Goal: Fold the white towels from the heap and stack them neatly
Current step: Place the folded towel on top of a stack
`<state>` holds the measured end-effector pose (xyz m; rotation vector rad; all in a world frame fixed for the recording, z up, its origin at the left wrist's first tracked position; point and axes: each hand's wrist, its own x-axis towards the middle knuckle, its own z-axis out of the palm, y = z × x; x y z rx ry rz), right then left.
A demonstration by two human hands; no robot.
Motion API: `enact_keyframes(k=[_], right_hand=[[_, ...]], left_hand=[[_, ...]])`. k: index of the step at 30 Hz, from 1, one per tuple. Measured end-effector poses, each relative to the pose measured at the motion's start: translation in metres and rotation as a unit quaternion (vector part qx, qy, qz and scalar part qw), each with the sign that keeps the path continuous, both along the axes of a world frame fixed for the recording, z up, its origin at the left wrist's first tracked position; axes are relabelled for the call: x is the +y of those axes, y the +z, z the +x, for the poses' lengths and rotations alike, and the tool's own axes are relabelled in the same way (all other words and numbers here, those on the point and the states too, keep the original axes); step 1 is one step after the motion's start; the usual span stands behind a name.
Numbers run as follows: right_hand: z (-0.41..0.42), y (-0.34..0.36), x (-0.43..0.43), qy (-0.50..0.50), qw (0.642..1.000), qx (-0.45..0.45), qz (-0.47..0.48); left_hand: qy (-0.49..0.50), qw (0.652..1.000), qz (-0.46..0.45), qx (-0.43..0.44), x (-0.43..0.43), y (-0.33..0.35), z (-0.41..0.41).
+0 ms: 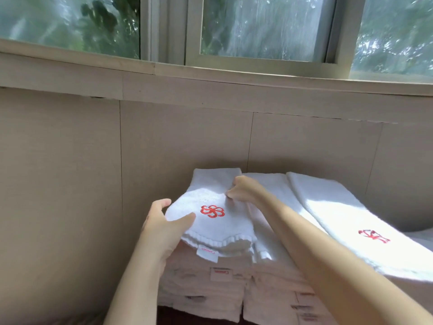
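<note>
Atop the left stack (201, 287) of folded white towels, against a beige panelled wall (70, 160), lies a folded white towel (225, 228) with a red flower emblem (212, 211) facing up. The left hand (161, 227) grips the towel's left edge, with the thumb laid across the top surface and the fingers curled round the far side of that edge. The right hand (242, 190) has its fingers curled and pinches the cloth at the towel's far right part, its forearm crossing over the neighbouring stack (278, 299). A small white label (207, 253) with red lettering hangs from the towel's near edge, which is wavy and slightly overhangs the stack below. To the right, a longer white towel (339, 214) lies spread in bright sunlight — a second red emblem (374, 236) shows toward its near end. Above the wall runs a sliding window (257, 26), green foliage blurred behind the glass.
</note>
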<state>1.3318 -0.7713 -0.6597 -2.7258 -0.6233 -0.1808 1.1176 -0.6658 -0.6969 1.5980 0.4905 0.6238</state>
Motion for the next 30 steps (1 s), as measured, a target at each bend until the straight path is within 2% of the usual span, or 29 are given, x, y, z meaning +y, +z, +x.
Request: enact_keyframes(k=[5, 11, 15, 16, 17, 18, 19, 20, 23, 25, 28, 30], right_hand=[[-0.018, -0.004, -0.014, 0.025, 0.998, -0.041, -0.030], [-0.034, -0.013, -0.022, 0.038, 0.994, -0.087, -0.052], [-0.050, -0.015, -0.026, -0.003, 0.956, -0.254, -0.144], [-0.053, -0.016, -0.024, 0.015, 0.956, -0.251, -0.152], [-0.054, -0.019, -0.020, 0.038, 0.970, -0.193, -0.145], [-0.055, -0.023, -0.017, 0.053, 0.986, -0.098, -0.126], [-0.056, -0.026, -0.015, 0.055, 0.993, -0.006, -0.102], [-0.056, -0.028, -0.016, 0.046, 0.995, 0.047, -0.080], [-0.058, -0.029, -0.023, 0.042, 0.994, 0.065, -0.075], [-0.066, -0.024, -0.031, 0.056, 0.992, 0.074, -0.085], [-0.081, -0.017, -0.049, 0.054, 0.992, 0.112, -0.035], [-0.092, -0.014, -0.068, 0.103, 0.986, 0.122, -0.044]], left_hand=[[-0.072, 0.994, 0.036, 0.079, 0.008, -0.001, -0.006], [-0.160, 0.957, 0.169, 0.172, 0.008, 0.009, -0.023], [-0.150, 0.928, 0.251, 0.231, 0.004, 0.015, -0.026], [-0.120, 0.914, 0.297, 0.249, 0.002, 0.016, -0.023], [-0.079, 0.897, 0.348, 0.262, -0.003, 0.017, -0.020], [-0.043, 0.876, 0.400, 0.264, -0.010, 0.018, -0.016], [-0.030, 0.857, 0.446, 0.256, -0.017, 0.019, -0.011], [-0.044, 0.843, 0.478, 0.243, -0.027, 0.020, -0.006], [-0.157, 0.807, 0.527, 0.214, -0.062, 0.021, 0.005], [-0.170, 0.785, 0.550, 0.228, -0.080, 0.023, 0.002], [-0.172, 0.781, 0.553, 0.234, -0.092, 0.022, -0.010], [-0.182, 0.787, 0.539, 0.240, -0.094, 0.017, -0.020]])
